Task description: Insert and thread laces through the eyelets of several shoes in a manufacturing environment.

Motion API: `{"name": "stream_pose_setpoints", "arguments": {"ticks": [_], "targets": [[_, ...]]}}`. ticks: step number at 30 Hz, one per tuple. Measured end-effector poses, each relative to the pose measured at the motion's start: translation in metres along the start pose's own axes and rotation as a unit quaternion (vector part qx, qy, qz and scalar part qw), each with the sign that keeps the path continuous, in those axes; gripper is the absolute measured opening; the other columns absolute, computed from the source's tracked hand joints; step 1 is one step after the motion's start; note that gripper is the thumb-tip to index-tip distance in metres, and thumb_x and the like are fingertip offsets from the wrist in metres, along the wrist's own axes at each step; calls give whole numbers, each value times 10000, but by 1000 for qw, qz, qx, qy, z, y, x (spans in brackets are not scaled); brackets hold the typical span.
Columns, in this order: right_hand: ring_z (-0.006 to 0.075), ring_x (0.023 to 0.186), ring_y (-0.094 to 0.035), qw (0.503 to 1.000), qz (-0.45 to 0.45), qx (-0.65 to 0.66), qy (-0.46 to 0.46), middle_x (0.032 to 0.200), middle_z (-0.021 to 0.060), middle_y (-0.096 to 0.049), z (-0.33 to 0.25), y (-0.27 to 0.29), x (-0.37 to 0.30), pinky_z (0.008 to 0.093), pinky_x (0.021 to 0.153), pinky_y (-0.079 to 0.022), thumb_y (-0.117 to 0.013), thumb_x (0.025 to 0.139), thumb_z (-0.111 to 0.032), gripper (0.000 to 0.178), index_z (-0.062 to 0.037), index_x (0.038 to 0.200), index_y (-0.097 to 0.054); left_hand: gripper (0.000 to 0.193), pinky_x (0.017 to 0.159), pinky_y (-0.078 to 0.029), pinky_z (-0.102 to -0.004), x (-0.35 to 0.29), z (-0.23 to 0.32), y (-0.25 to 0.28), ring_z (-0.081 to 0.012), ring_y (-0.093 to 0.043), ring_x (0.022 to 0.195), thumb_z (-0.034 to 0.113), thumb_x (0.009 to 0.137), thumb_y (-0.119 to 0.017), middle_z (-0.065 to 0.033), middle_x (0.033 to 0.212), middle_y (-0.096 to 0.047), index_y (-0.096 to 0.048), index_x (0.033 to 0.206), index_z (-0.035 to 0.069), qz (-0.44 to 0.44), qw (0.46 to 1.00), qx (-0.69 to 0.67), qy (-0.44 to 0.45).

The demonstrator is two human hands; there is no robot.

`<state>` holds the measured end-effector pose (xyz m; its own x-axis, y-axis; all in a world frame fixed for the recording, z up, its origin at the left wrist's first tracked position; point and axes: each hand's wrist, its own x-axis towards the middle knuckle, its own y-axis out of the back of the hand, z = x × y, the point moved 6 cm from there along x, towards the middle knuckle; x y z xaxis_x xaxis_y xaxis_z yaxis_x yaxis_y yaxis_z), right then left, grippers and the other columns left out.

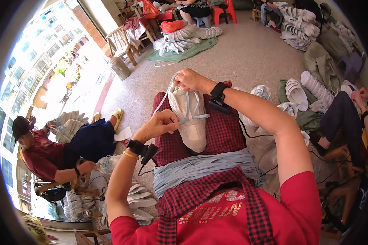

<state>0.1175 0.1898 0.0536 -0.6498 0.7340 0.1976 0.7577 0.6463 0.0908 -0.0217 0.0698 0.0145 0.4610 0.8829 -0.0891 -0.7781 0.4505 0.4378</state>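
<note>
A white shoe (193, 135) lies across my lap on a red-and-black checked apron (229, 134), its toe toward me. A pale blue shoelace (164, 97) is partly threaded through it and loops out to the left. My left hand (161, 123) pinches the shoelace beside the lower eyelets, fingers closed. At the far end of the shoe, my right hand (191, 80) is also closed on the shoelace, close to the shoe's collar. A thick bundle of pale blue shoelaces (204, 169) rests across my lap, nearer to my body.
At the left sits a person (45, 151) beside stacked white shoe parts (69, 124). More white shoes (296, 94) lie at the right, near another person's legs (341, 118). Farther off, a shoe pile (180, 38) sits on green cloth (188, 53). A wooden chair (122, 45) stands far left.
</note>
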Motion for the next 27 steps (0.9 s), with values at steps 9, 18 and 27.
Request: {"name": "stream_pose_setpoints", "arguments": {"ticks": [9,18,27], "targets": [[87,481,-410,1000,-19,22,-5,620,16,-477,11,3,8,268,426,-317,-448,913,-145,235,20,823,-589,207,635,-508,-269,-5,28,-18,-117,-606,715,115,820,-758,-42,919,-604,-606,932,29,77,992,98,-24],[215,510,-536,862,59,-379,331,603,86,-536,-22,10,27,380,502,-416,-457,888,-103,198,-1,772,-582,296,840,-488,-439,-30,60,-101,-367,-580,986,99,814,-734,-160,1063,-601,-644,1070,-18,177,887,372,-208],[449,768,-618,823,88,-455,329,786,277,-628,-104,-11,78,496,687,-483,-469,919,-203,322,48,766,-601,253,775,-514,-379,-31,59,-83,-307,-642,906,94,811,-752,-137,1011,-661,-680,1032,-5,209,889,315,-258]]}}
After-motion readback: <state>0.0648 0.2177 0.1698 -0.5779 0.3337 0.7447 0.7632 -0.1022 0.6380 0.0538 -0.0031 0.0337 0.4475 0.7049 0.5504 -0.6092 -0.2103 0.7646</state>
